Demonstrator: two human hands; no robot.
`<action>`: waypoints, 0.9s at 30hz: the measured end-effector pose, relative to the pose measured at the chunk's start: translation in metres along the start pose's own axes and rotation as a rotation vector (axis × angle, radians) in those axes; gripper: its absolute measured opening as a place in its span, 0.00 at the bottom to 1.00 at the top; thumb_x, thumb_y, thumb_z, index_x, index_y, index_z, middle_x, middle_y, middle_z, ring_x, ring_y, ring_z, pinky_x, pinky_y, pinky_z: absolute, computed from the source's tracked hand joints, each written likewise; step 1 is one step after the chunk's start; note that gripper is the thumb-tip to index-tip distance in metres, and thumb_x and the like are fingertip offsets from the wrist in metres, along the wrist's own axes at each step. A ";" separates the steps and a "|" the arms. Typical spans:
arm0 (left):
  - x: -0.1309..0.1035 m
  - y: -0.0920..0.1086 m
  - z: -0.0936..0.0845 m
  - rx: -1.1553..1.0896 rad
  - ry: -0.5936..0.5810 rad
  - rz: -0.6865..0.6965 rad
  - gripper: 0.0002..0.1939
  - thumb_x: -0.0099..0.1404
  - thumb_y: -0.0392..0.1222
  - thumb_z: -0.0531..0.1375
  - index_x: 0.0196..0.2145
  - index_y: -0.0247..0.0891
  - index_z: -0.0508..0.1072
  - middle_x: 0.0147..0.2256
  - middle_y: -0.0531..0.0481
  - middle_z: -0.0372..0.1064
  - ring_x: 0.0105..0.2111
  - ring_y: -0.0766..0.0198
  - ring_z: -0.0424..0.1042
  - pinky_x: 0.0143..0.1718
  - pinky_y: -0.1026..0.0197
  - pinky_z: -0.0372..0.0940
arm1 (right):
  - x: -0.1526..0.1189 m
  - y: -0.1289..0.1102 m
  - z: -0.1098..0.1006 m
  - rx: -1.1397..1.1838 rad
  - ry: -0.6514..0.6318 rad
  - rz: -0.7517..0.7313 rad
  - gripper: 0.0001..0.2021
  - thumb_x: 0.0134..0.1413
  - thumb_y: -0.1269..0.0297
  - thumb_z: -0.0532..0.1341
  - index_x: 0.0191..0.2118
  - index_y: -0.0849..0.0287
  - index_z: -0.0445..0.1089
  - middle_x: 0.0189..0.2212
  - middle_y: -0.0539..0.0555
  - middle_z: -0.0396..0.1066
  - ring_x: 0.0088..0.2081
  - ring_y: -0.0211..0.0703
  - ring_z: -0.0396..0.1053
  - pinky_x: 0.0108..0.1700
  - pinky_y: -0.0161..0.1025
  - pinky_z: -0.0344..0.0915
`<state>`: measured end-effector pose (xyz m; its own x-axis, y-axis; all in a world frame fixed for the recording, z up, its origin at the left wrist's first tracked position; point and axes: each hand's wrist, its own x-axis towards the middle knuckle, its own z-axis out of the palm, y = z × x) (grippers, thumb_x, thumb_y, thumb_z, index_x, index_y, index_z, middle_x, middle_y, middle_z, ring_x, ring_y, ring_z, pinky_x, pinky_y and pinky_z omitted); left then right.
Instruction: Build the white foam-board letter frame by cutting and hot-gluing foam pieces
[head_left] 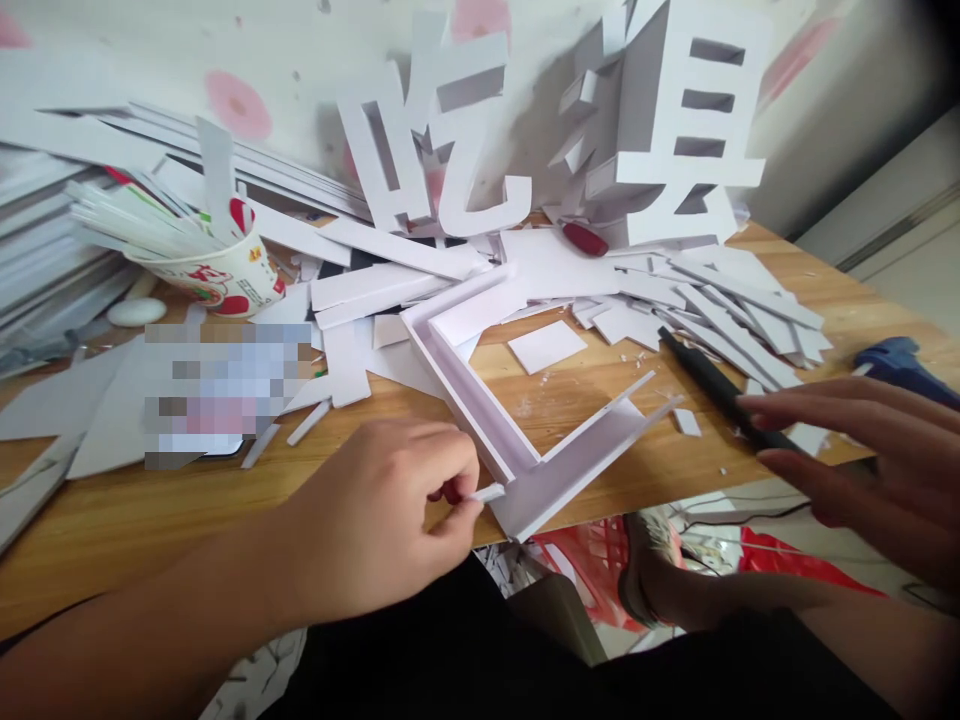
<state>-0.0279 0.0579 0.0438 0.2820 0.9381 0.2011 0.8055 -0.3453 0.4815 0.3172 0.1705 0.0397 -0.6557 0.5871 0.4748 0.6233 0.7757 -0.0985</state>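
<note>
The frame (480, 400) lies on the wooden surface (247, 490) in front of the person, its lower corner at the near edge, and looks part-built. Upright walls line its left and lower arms, making open channels. The lower arm's right end has no wall across it, nor does the near-left corner look closed; the far arm is harder to read. Behind it, the left character (491, 212) and the right character (690, 170) stand upright, both apparently complete.

Of the hands, the left hand (397, 505) is closed in a pinch on a short white strip (491, 492), held right at that near-left corner. The right hand (862, 450) has its fingers parted about the near end of a black knife (709, 385); whether it grips or merely touches it, I cannot tell.
</note>
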 end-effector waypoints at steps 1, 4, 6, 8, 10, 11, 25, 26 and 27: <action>-0.001 0.002 0.001 0.005 0.016 -0.001 0.07 0.53 0.29 0.56 0.22 0.38 0.65 0.21 0.59 0.64 0.21 0.71 0.61 0.25 0.66 0.53 | 0.006 -0.009 0.002 0.035 -0.009 -0.086 0.13 0.68 0.53 0.56 0.48 0.55 0.69 0.43 0.53 0.69 0.42 0.39 0.70 0.42 0.32 0.68; -0.001 0.009 0.007 0.008 0.045 -0.024 0.07 0.53 0.29 0.55 0.21 0.38 0.64 0.20 0.58 0.63 0.21 0.71 0.60 0.23 0.66 0.52 | 0.021 -0.035 0.009 0.137 -0.038 -0.227 0.10 0.68 0.64 0.56 0.51 0.59 0.67 0.44 0.56 0.67 0.44 0.37 0.68 0.46 0.30 0.65; -0.001 0.011 0.011 0.009 0.047 -0.036 0.07 0.54 0.30 0.55 0.21 0.38 0.64 0.20 0.57 0.64 0.21 0.69 0.62 0.23 0.65 0.52 | 0.027 -0.049 0.016 0.223 -0.073 -0.245 0.10 0.68 0.67 0.56 0.51 0.61 0.67 0.46 0.57 0.65 0.45 0.38 0.67 0.45 0.31 0.65; -0.001 0.013 0.015 0.013 0.042 -0.047 0.07 0.54 0.30 0.54 0.22 0.38 0.64 0.21 0.56 0.64 0.22 0.68 0.63 0.24 0.64 0.53 | 0.032 -0.061 0.023 0.302 -0.102 -0.263 0.10 0.68 0.67 0.55 0.51 0.62 0.67 0.45 0.57 0.64 0.45 0.41 0.66 0.44 0.34 0.66; -0.001 0.013 0.019 0.023 0.043 -0.050 0.07 0.54 0.30 0.54 0.22 0.39 0.64 0.21 0.56 0.65 0.22 0.66 0.63 0.24 0.63 0.54 | 0.036 -0.070 0.030 0.363 -0.123 -0.277 0.09 0.68 0.67 0.54 0.49 0.63 0.67 0.44 0.58 0.65 0.43 0.42 0.66 0.42 0.36 0.67; -0.001 0.013 0.020 0.030 0.045 -0.052 0.07 0.54 0.30 0.54 0.22 0.39 0.64 0.21 0.55 0.65 0.22 0.66 0.64 0.24 0.62 0.54 | 0.039 -0.072 0.032 0.386 -0.129 -0.279 0.09 0.68 0.68 0.54 0.49 0.64 0.68 0.43 0.58 0.65 0.43 0.43 0.66 0.41 0.37 0.67; 0.003 0.012 0.025 0.045 0.057 -0.042 0.08 0.55 0.30 0.54 0.21 0.38 0.63 0.20 0.55 0.64 0.21 0.64 0.64 0.23 0.61 0.55 | 0.050 -0.084 0.044 0.503 -0.175 -0.238 0.06 0.65 0.70 0.57 0.45 0.64 0.69 0.37 0.56 0.66 0.36 0.41 0.66 0.37 0.36 0.66; 0.004 0.013 0.026 0.049 0.055 -0.051 0.08 0.55 0.30 0.54 0.21 0.38 0.63 0.20 0.54 0.64 0.21 0.64 0.64 0.23 0.61 0.55 | 0.049 -0.085 0.044 0.502 -0.176 -0.247 0.07 0.65 0.70 0.57 0.45 0.64 0.69 0.37 0.56 0.66 0.36 0.41 0.66 0.37 0.36 0.65; 0.004 0.013 0.026 0.055 0.054 -0.056 0.08 0.55 0.30 0.54 0.21 0.38 0.64 0.20 0.54 0.64 0.21 0.64 0.64 0.23 0.60 0.55 | 0.049 -0.085 0.044 0.499 -0.178 -0.259 0.07 0.65 0.71 0.57 0.46 0.64 0.68 0.37 0.56 0.66 0.36 0.41 0.65 0.36 0.37 0.65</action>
<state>-0.0026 0.0582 0.0288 0.2088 0.9526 0.2215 0.8470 -0.2893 0.4460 0.2135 0.1434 0.0332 -0.8480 0.3607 0.3883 0.1859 0.8886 -0.4193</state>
